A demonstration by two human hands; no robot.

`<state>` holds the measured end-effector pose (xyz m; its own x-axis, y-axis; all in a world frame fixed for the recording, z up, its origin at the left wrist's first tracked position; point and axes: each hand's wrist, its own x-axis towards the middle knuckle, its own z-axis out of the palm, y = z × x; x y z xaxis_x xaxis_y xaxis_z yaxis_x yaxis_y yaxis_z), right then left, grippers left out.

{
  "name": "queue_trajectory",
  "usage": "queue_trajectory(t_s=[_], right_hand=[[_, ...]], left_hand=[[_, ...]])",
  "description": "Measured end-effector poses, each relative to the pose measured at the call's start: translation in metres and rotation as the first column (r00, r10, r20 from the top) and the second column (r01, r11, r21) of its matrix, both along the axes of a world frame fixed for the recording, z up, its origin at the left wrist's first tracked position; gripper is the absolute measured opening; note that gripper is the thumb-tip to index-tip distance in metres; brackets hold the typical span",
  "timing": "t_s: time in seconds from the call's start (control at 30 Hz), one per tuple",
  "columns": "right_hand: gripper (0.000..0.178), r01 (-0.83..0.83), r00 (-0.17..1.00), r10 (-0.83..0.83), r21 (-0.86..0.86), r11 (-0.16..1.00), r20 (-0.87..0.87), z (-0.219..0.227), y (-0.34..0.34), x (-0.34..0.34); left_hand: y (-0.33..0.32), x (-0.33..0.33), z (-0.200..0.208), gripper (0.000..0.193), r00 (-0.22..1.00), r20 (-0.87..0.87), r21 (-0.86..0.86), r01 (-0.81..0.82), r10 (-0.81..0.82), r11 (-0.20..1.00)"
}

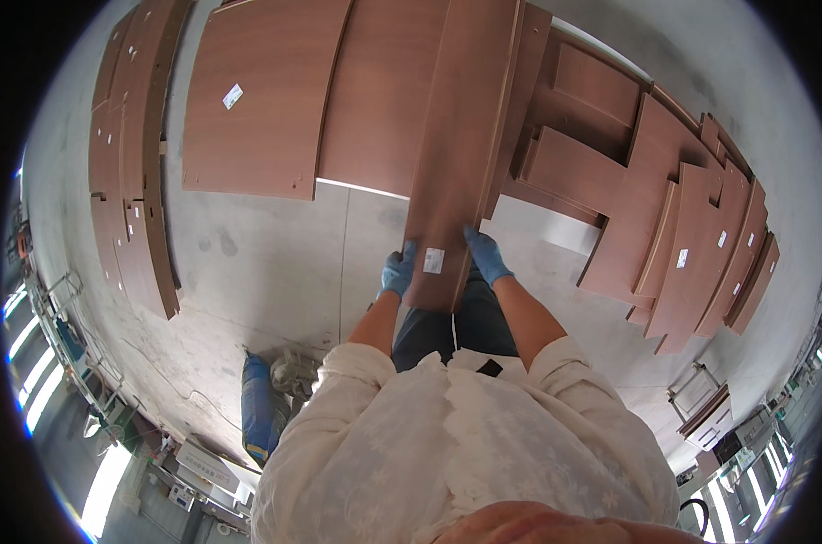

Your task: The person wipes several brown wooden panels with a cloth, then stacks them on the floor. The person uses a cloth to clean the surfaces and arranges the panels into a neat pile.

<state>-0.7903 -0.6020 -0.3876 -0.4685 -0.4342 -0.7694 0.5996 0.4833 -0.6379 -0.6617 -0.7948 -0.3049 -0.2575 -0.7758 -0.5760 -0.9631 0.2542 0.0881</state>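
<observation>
A long reddish-brown board (459,127) stretches away from my body, its near end in front of my legs. Gloved in blue, my left hand (398,269) grips the board's left edge near that end. On the opposite edge, my right hand (489,255), in a matching glove, holds on a little farther up. Between the two hands a small white label (433,261) sticks to the board. The board's far part overlaps other brown panels, including a wide panel (374,100) to its left. Fingers under the board are hidden.
A labelled brown panel (257,100) lies at the left, and a long stack of boards (131,163) beyond it. Many overlapping panels (646,199) spread to the right. A blue rolled bundle (257,408) sits behind me at left, on the grey floor (275,263).
</observation>
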Motion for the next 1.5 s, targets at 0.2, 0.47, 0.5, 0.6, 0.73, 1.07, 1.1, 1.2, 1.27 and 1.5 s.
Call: queue_trajectory(t_s=[0.2, 0.47, 0.5, 0.6, 0.73, 1.07, 1.1, 1.2, 1.27, 1.5], right_hand=[[0.062, 0.009, 0.983, -0.030, -0.119, 0.993, -0.179, 0.042, -0.079, -0.046], [0.059, -0.164, 0.968, 0.156, -0.024, 0.986, -0.198, 0.057, -0.180, -0.133], [0.060, -0.177, 0.964, 0.172, -0.006, 0.984, -0.203, 0.055, -0.193, -0.140], [0.061, -0.232, 0.952, 0.237, 0.044, 0.972, -0.192, 0.055, -0.233, -0.146], [0.067, -0.287, 0.935, 0.318, 0.189, 0.939, -0.159, 0.075, -0.282, -0.141], [0.056, -0.338, 0.800, 0.442, 0.303, 0.891, -0.406, 0.159, -0.384, -0.133], [0.055, -0.290, 0.816, 0.359, 0.216, 0.932, -0.453, 0.170, -0.395, -0.129], [0.052, -0.157, 0.854, 0.140, 0.008, 0.988, -0.502, 0.197, -0.436, -0.125], [0.052, -0.062, 0.871, 0.003, -0.104, 0.993, -0.491, 0.211, -0.472, -0.127], [0.060, 0.444, 0.894, -0.432, -0.389, 0.807, 0.122, 0.241, -0.617, -0.143]], left_hand=[[-0.053, -0.063, 0.058, 0.080, 0.999, -0.036, -0.383, -0.043, 0.031, 0.923], [-0.163, -0.115, 0.050, 0.080, 0.992, -0.124, -0.321, -0.069, 0.031, 0.945], [-0.179, -0.115, 0.043, 0.078, 0.979, -0.202, -0.296, -0.031, -0.031, 0.955], [-0.232, -0.106, 0.031, 0.075, 0.948, -0.303, -0.120, -0.136, 0.094, 0.983], [-0.304, -0.090, 0.047, 0.092, 0.285, -0.613, 0.436, -0.656, 0.737, 0.616], [-0.451, -0.128, 0.136, 0.073, 0.064, -0.364, 0.745, -0.579, 0.929, 0.332], [-0.456, -0.127, 0.141, 0.070, 0.043, -0.357, 0.720, -0.624, 0.933, 0.304], [-0.470, -0.115, 0.156, 0.068, 0.042, -0.387, 0.699, -0.638, 0.921, 0.323], [-0.478, -0.104, 0.168, 0.068, 0.039, -0.392, 0.726, -0.600, 0.919, 0.335], [-0.482, -0.106, 0.199, 0.057, 0.050, -0.346, 0.848, -0.409, 0.937, 0.336]])
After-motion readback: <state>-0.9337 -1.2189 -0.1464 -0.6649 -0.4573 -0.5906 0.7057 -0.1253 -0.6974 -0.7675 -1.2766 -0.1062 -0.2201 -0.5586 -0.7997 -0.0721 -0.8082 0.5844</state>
